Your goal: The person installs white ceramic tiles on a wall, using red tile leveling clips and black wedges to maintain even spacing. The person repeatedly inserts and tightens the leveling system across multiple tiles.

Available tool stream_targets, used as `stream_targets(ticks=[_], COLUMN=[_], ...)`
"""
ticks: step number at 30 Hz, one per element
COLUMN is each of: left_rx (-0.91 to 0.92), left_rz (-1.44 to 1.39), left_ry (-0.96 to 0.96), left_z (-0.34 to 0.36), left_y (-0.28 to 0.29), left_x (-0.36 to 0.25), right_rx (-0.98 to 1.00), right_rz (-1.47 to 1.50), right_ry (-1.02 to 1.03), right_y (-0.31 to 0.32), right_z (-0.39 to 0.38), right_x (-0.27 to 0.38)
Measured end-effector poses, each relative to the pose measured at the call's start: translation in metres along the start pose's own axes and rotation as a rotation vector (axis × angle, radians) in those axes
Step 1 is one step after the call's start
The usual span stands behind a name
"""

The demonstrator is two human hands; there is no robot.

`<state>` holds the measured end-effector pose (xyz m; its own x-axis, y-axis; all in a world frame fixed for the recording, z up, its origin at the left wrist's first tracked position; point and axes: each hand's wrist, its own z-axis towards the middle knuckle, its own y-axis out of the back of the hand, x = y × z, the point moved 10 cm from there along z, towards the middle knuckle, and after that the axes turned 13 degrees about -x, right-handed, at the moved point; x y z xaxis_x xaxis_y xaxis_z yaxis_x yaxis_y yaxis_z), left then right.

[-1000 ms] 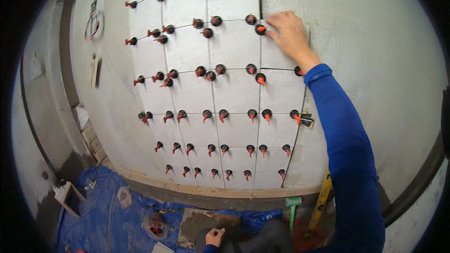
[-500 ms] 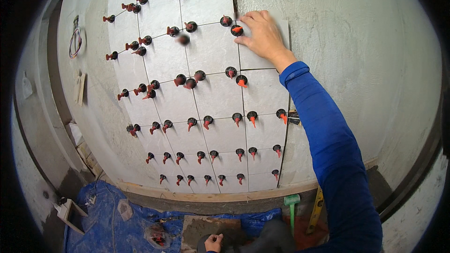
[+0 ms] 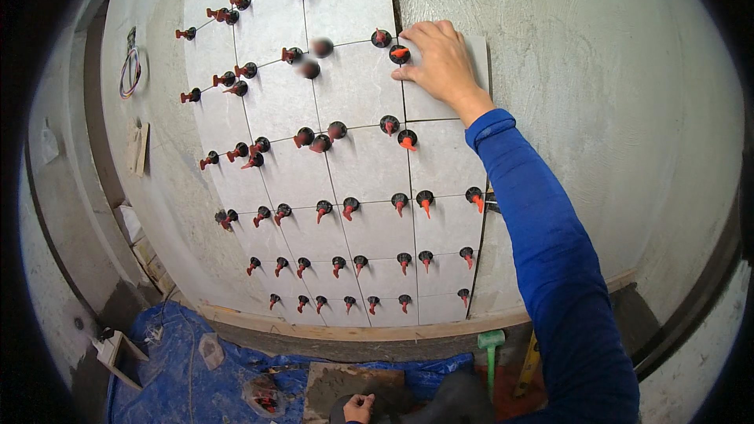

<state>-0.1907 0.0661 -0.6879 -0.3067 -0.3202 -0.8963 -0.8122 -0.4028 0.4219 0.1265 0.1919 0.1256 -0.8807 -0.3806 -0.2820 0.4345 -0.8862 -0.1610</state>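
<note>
My right hand (image 3: 446, 67), in a blue sleeve, rests on the upper-right wall tile (image 3: 471, 59). Its thumb and fingers are spread apart around a black tile leveling clip (image 3: 400, 54) with an orange-red handle, at the tile's left joint; whether the fingers touch the clip I cannot tell. Low in the picture, my left hand (image 3: 359, 408) is closed in front of my legs; anything inside it is hidden. Light grey tiles (image 3: 357, 82) cover the wall to the left, with several red-handled leveling clips (image 3: 389, 125) along their joints.
Bare rough wall (image 3: 573, 71) lies right of the tiles. Below, a wooden batten (image 3: 377, 333) runs along the wall's foot. A green mallet (image 3: 491, 339) and a yellow level (image 3: 528, 365) lean there. Blue sheeting (image 3: 169, 377) covers the floor at left, with a small stool (image 3: 118, 357).
The whole scene sits slightly lower in the picture. My right hand stays at the same tile, with its thumb a little lower beside the clip. My left hand looks unchanged.
</note>
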Motion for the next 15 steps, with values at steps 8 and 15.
stream_targets(ticks=[8, 15], left_rx=[0.005, 0.014], left_rz=[-0.089, -0.058], left_ry=[-0.042, -0.009], left_z=[-0.004, -0.011], left_y=[-0.001, 0.000], left_x=[-0.004, -0.015], right_rx=[-0.035, -0.016], right_rz=[0.017, 0.021], right_ry=[0.017, 0.021], right_y=[0.000, 0.000], right_z=[-0.002, -0.001], right_x=[-0.002, -0.003])
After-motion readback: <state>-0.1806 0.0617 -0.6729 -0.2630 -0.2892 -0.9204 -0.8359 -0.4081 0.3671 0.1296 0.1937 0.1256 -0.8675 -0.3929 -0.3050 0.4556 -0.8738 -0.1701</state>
